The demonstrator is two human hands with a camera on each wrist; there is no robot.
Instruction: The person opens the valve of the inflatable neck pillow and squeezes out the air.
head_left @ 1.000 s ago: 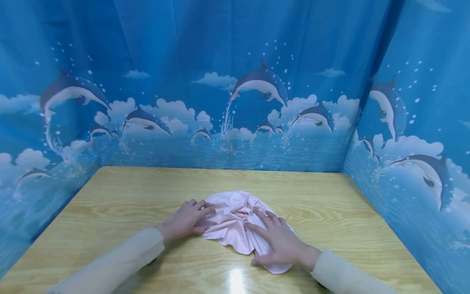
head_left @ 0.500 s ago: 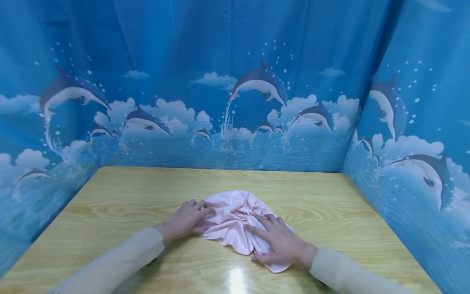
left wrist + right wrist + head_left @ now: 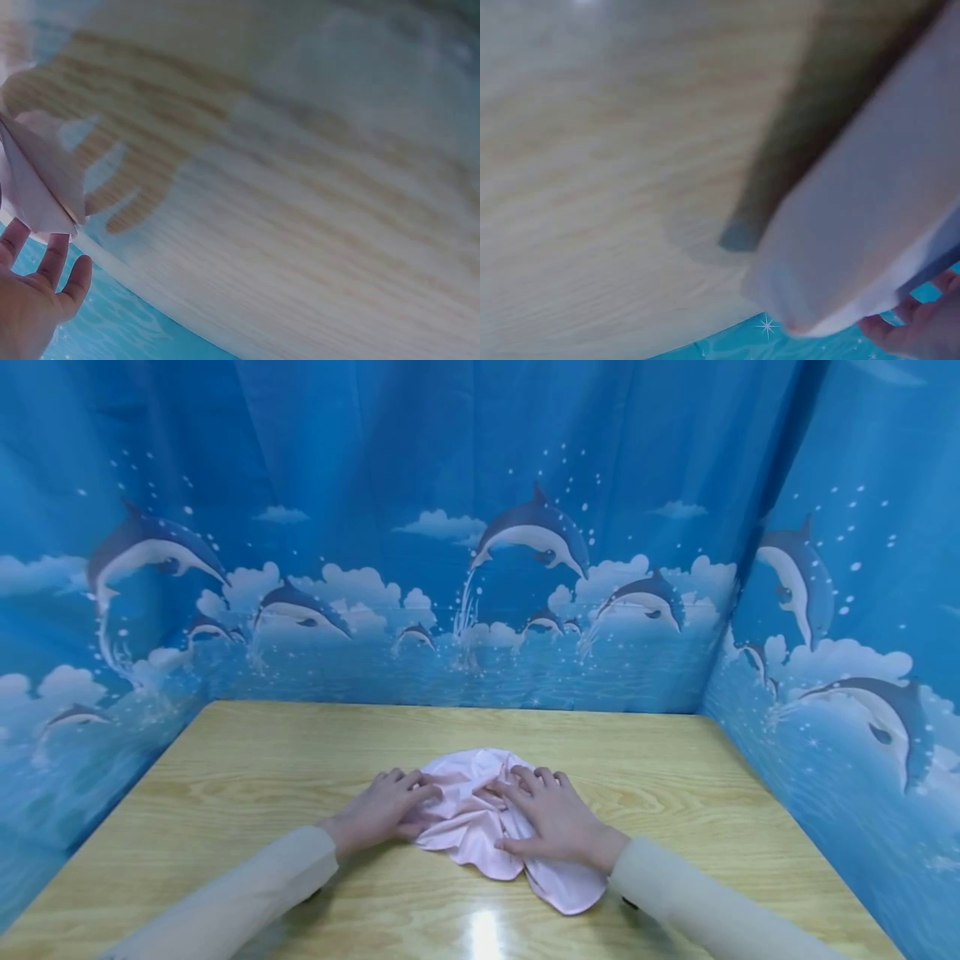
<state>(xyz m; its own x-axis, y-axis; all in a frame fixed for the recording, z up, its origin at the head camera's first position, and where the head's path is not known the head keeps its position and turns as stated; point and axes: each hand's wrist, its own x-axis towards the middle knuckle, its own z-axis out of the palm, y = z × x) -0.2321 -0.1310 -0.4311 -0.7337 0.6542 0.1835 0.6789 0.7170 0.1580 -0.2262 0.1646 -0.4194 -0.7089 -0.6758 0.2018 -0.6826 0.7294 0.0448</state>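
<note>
A pale pink cloth [image 3: 480,839] lies rumpled on the table, roughly rounded, with folds gathered toward its middle and a wavy near edge. At its left side rests my left hand [image 3: 382,810], fingers bent lightly over the edge. My right hand [image 3: 558,818] lies spread across the right half, with fingertips near the central folds and thumb apart. In the left wrist view, fingertips of the left hand [image 3: 34,300] touch a raised corner of the cloth [image 3: 45,180]. The right wrist view has the cloth [image 3: 855,202] large and close, with part of the right hand [image 3: 922,322] behind it.
The wood-grain table [image 3: 300,743] extends around the cloth on all sides. Blue curtains [image 3: 420,460] printed with dolphins and clouds enclose its back and both sides. A bright light reflection [image 3: 483,935] shows on the near tabletop.
My right hand has shifted up and slightly left over the cloth, uncovering more of its lower right flap. The left hand stays in about the same place.
</note>
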